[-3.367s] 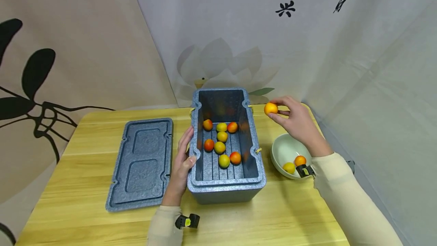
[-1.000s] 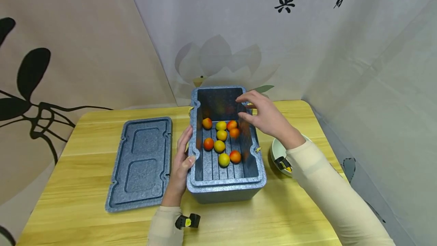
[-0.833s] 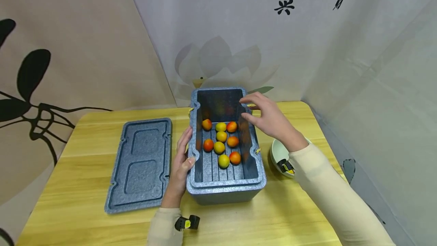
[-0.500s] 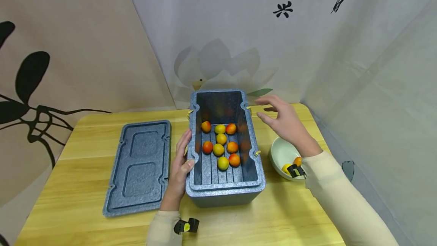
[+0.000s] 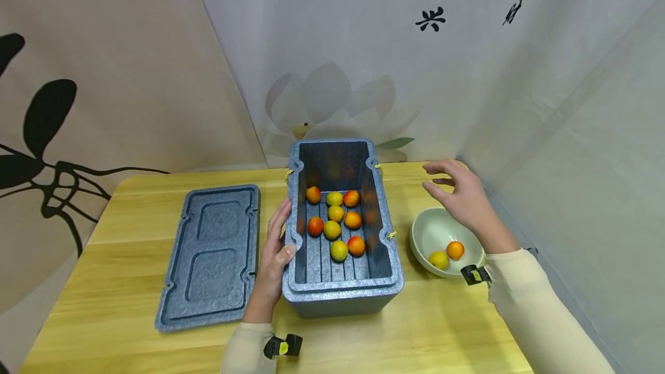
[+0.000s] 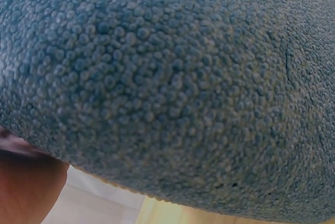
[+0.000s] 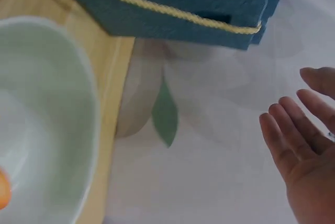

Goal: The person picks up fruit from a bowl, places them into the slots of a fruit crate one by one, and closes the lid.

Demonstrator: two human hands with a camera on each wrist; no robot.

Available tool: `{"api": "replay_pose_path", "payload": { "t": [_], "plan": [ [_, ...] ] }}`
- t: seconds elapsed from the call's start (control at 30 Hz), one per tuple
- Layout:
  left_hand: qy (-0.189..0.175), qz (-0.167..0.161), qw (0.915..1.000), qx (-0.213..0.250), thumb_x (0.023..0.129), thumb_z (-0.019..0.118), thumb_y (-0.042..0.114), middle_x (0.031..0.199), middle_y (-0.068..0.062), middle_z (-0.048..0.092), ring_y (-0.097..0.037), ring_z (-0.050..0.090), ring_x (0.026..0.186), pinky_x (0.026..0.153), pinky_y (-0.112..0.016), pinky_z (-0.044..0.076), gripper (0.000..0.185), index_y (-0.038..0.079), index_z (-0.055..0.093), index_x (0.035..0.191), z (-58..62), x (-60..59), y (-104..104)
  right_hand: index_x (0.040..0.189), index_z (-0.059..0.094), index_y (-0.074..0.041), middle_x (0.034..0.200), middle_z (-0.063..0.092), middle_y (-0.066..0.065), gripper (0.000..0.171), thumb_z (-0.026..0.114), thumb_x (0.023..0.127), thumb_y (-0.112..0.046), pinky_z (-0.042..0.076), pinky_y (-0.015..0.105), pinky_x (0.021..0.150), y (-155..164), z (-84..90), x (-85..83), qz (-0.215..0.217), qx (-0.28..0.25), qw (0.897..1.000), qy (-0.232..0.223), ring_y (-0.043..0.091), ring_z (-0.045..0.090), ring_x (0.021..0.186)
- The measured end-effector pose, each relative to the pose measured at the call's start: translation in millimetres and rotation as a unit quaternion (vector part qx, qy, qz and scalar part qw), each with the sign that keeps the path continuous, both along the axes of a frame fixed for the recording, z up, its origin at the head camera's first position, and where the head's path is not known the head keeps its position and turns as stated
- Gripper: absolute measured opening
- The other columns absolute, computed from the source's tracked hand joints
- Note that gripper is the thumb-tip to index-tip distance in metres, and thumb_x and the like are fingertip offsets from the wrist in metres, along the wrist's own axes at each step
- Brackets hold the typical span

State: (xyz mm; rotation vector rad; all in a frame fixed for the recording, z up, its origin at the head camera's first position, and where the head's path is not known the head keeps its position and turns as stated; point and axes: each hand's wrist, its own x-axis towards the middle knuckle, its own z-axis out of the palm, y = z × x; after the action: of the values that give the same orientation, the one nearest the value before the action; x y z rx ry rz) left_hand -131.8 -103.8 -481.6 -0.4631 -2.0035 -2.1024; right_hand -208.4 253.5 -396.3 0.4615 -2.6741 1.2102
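A grey-blue foam box stands open on the wooden table, with several orange and yellow fruits on its ribbed floor. My left hand holds the box's left rim, thumb hooked over the edge; the left wrist view shows only the foam wall. My right hand hovers empty with fingers spread, right of the box and above the far edge of a pale green bowl. Two fruits lie in the bowl. In the right wrist view the open palm is beside the bowl's rim and the box's rope handle.
The box's foam lid lies flat on the table to the left. Printed fabric backdrops close in behind and to the right. The table's front edge is near my forearms.
My right hand, which held an orange fruit, released it into the box and has drawn back to the right, over the bowl. The left hand has stayed on the rim.
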Motion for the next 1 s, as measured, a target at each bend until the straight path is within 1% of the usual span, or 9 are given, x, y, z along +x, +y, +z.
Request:
{"api": "replay_pose_path", "payload": {
  "t": [0.17,0.27,0.4,0.57,0.7,0.83,1.0],
  "plan": [
    [0.0,-0.001,1.0,-0.001,0.087,0.045,0.019,0.16,-0.002,0.022,-0.025,0.015,0.145,0.105,-0.07,0.006,0.069,0.013,0.033,0.155,-1.1,2.5,0.4,0.125,0.062,-0.001,0.118,0.06,0.013,0.033,0.066,0.093,-0.01,0.045,0.051,0.094,19.3,-16.1,9.8,-0.027,0.024,0.999,-0.029,0.032,0.056,0.112],
    [0.0,-0.002,1.0,0.0,0.087,0.044,0.019,0.16,-0.002,0.022,-0.025,0.015,0.145,0.105,-0.069,0.007,0.069,0.013,0.033,0.155,-1.1,2.7,0.4,0.124,0.061,0.0,0.119,0.059,0.014,0.033,0.065,0.093,-0.01,0.046,0.05,0.094,29.8,-25.3,13.5,-0.035,0.032,0.998,-0.042,0.032,0.056,0.112],
    [0.0,-0.002,1.0,-0.001,0.087,0.044,0.019,0.16,-0.002,0.021,-0.025,0.015,0.145,0.105,-0.07,0.007,0.069,0.012,0.033,0.155,-0.5,1.9,0.6,0.125,0.06,0.001,0.12,0.057,0.017,0.033,0.065,0.094,-0.011,0.046,0.05,0.094,40.4,-36.3,18.9,-0.046,0.031,0.996,-0.069,0.035,0.056,0.113],
    [0.004,0.001,1.0,-0.006,0.085,0.044,0.018,0.16,-0.002,0.022,-0.025,0.015,0.145,0.103,-0.073,0.005,0.07,0.011,0.033,0.154,0.3,0.2,0.7,0.126,0.059,0.002,0.125,0.056,0.019,0.036,0.065,0.095,-0.015,0.045,0.051,0.094,49.6,-51.6,27.6,-0.052,0.034,0.992,-0.11,0.038,0.054,0.116],
    [0.008,-0.001,1.0,0.002,0.085,0.044,0.018,0.16,-0.003,0.022,-0.025,0.015,0.145,0.105,-0.069,0.006,0.07,0.01,0.033,0.154,1.0,-1.0,0.1,0.127,0.058,0.002,0.127,0.055,0.02,0.037,0.064,0.095,-0.016,0.044,0.051,0.096,52.7,-63.9,32.6,-0.048,0.043,0.988,-0.143,0.041,0.054,0.117],
    [0.013,0.001,0.9999,0.008,0.084,0.044,0.017,0.16,-0.004,0.023,-0.026,0.015,0.145,0.106,-0.068,0.007,0.071,0.009,0.033,0.154,0.8,-0.7,-0.7,0.128,0.057,0.006,0.127,0.054,0.024,0.04,0.065,0.094,-0.011,0.042,0.054,0.097,53.8,-74.4,35.4,-0.031,0.057,0.983,-0.173,0.048,0.052,0.117],
    [0.019,-0.004,0.9998,0.006,0.085,0.044,0.016,0.16,-0.006,0.022,-0.027,0.014,0.145,0.104,-0.071,0.005,0.07,0.007,0.033,0.154,-0.1,-0.2,0.3,0.128,0.057,0.008,0.126,0.054,0.026,0.041,0.066,0.091,-0.007,0.041,0.058,0.096,55.4,-82.3,38.1,-0.02,0.09,0.978,-0.185,0.052,0.049,0.117]
  ]
}}
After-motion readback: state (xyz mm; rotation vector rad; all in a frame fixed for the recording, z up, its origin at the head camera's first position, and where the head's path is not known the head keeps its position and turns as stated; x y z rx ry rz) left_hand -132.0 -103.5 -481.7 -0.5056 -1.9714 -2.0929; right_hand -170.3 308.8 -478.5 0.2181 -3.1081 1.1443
